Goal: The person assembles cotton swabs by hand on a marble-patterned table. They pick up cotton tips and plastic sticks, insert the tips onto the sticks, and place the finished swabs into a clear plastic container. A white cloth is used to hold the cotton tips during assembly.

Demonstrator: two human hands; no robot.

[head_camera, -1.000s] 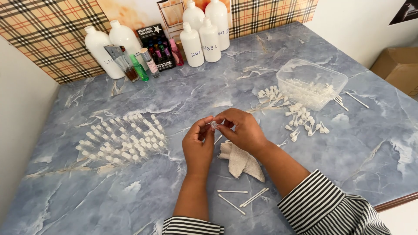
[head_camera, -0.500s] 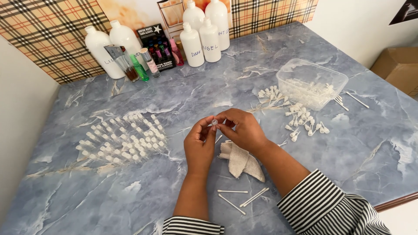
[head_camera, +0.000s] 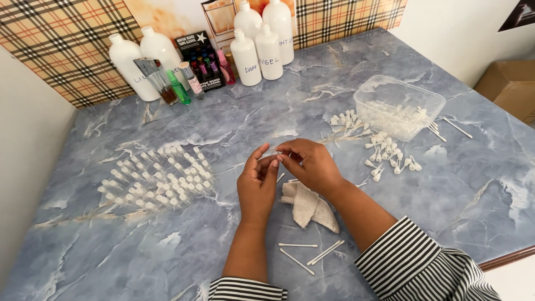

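On a blue marbled counter [head_camera: 167, 262], left hand [head_camera: 257, 187] and right hand [head_camera: 312, 164] meet, fingers pinched together on a small clear vial [head_camera: 271, 153], steadying it above a crumpled cloth [head_camera: 307, 205].

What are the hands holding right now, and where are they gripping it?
A small clear vial, pinched between the fingertips of both hands: the left hand grips one end, the right hand the other.
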